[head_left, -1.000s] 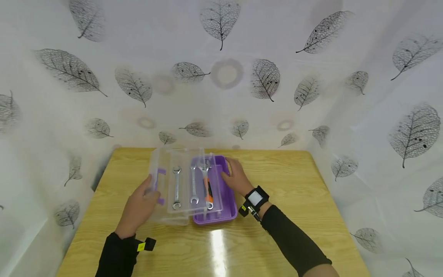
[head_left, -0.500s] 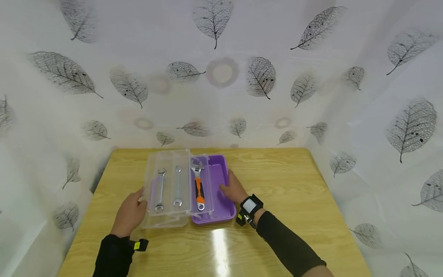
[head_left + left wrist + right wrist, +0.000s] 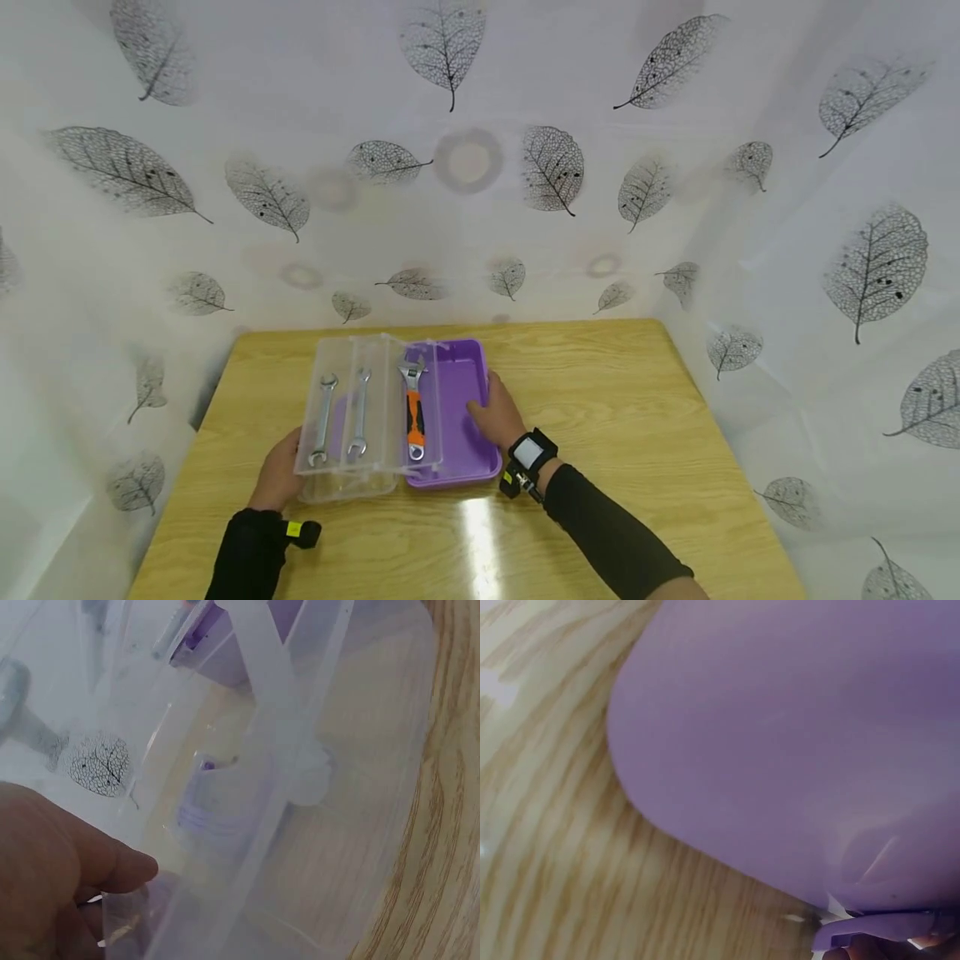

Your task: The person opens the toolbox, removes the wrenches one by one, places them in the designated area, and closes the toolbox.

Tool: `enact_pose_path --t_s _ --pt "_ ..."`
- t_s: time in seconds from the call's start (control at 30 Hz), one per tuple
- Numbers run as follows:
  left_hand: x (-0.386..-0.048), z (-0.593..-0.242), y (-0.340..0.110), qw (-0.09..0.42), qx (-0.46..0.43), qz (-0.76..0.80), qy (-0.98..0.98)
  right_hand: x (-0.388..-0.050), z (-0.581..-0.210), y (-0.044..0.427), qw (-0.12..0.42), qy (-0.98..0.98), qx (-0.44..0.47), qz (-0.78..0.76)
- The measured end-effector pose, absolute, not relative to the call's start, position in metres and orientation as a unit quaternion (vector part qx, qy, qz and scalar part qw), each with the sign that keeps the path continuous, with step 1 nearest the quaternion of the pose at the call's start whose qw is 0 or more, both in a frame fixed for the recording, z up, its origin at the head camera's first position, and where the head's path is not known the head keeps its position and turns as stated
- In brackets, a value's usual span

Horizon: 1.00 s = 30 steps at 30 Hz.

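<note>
My left hand (image 3: pixel 277 477) pinches the left edge of a clear plastic tray (image 3: pixel 225 900), thumb on top in the left wrist view. In the tray lie two double open-ended wrenches (image 3: pixel 324 421) and, further right, an adjustable wrench (image 3: pixel 415 421) with an orange and black handle. The tray sits raised over the left part of a purple toolbox (image 3: pixel 461 417), joined by a clear plastic arm (image 3: pixel 262 660). My right hand (image 3: pixel 501 417) grips the toolbox's right wall, thumb over the rim. The right wrist view shows the purple outer wall and fingertips at a purple latch (image 3: pixel 885 930).
Under the tray at the left lies a clear lid (image 3: pixel 348 487), folded out on the wooden table (image 3: pixel 600 417). A white cloth with leaf prints (image 3: pixel 480 225) hangs behind and on both sides of the table.
My left hand has moved left and lower with the clear tray and its wrenches, uncovering more of the toolbox. My right hand stays on the toolbox wall, having slid slightly nearer.
</note>
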<state>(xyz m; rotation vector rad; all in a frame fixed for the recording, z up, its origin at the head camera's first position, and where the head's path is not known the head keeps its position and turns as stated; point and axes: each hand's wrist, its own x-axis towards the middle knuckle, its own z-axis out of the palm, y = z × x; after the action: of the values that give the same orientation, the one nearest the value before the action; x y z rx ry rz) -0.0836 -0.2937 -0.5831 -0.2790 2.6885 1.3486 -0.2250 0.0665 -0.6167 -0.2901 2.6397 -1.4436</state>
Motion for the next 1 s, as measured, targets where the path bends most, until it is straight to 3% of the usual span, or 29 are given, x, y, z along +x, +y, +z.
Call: enact_pose_path --t_s 0.17,0.23,0.3,0.47,0.6,0.73,0.83,1.0 --pt "-0.092 -0.585 -0.314 0.13 -0.131 0.525 0.831 -0.24 -0.597 0.09 0.126 0.867 -0.127 -0.465" --pt "-0.097 -0.58 -0.323 0.134 -0.14 0.546 0.815 -0.251 -0.586 0.106 0.141 0.87 -0.14 -0.452" --pt "-0.103 -0.571 -0.33 0.112 -0.134 0.534 0.827 -0.263 -0.578 0.121 0.129 0.885 -0.153 -0.42" --pt "-0.127 -0.527 -0.324 -0.005 -0.074 0.391 0.917 -0.289 -0.558 0.145 0.055 0.933 -0.186 -0.302" --pt "-0.147 -0.496 -0.302 -0.099 -0.004 0.301 0.948 -0.298 -0.537 0.145 -0.017 0.948 -0.215 -0.233" --pt "-0.166 -0.488 -0.288 -0.174 0.037 0.235 0.956 -0.305 -0.518 0.131 -0.067 0.955 -0.219 -0.19" --pt "-0.175 -0.488 -0.287 -0.173 0.035 0.21 0.962 -0.311 -0.509 0.12 -0.068 0.96 -0.212 -0.171" --pt "-0.182 -0.479 -0.284 -0.116 0.012 0.199 0.973 -0.322 -0.501 0.106 -0.044 0.963 -0.211 -0.163"
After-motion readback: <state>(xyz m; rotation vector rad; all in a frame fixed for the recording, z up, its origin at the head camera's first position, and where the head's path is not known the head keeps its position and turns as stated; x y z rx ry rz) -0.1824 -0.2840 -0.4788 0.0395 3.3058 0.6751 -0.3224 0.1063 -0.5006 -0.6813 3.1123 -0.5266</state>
